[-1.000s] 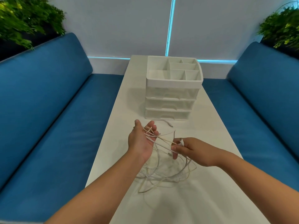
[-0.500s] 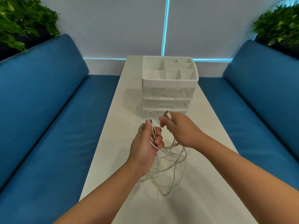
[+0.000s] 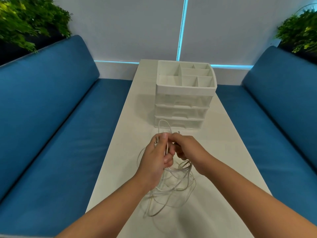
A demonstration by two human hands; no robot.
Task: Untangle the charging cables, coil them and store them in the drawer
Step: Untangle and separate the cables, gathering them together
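So there's a white plastic drawer unit sitting on the long white table, near the far end. Its top is an open tray split into several compartments of different shapes, and as far as I can see they've got nothing in them. Below that are three see-through drawers stacked up, all pushed in; the fronts are too cloudy to tell if anything's inside.

The charging cables are thin, white and glossy, and still one loose tangled mess (loops going every direction). Most of it droops from the hands down onto the table, just in front of the drawer unit. One loop arcs up above the fingers, and a small metal-tipped plug pokes out by the right knuckles.

The left hand has its fingers curled around a bunch of strands, thumb pressed on one of them. The right hand is right against it, fingertips pinching cable too, though exactly which strand I can't tell.

Either side of the table are padded blue bench seats with a soft matte fabric, and leafy green plants sit behind the backrests.
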